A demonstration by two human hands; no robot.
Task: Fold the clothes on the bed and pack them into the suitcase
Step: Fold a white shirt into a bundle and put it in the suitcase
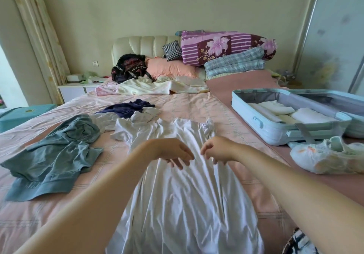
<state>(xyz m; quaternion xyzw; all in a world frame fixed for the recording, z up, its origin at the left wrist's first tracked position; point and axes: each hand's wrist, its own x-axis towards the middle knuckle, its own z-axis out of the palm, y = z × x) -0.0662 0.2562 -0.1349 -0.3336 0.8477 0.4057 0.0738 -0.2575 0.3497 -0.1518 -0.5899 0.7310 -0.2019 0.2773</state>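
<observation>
**Status:** by judgement the task is about midway. The open light-blue hard-shell suitcase sits on the bed at 3 o'clock from the hands. Its near half holds several folded white and cream items.

**Item in hand:** a long white smooth-fabric garment lies spread lengthwise on the pink checked bed sheet, running from 6 o'clock to 12 o'clock. It is creased and not yet folded. Both hands are over its middle.
- The left hand is relaxed, with fingers straight and tips at the cloth, gripping nothing.
- The right hand has its fingers loosely curled over the cloth. Whether they pinch it cannot be told.

**Outstanding:** three garments lie unfolded.
- A crumpled grey-blue cotton garment is at 9 o'clock.
- A crumpled white garment and a dark navy garment are at 11 o'clock.

A pale printed bundle lies just beside the suitcase. What it is cannot be identified.
</observation>
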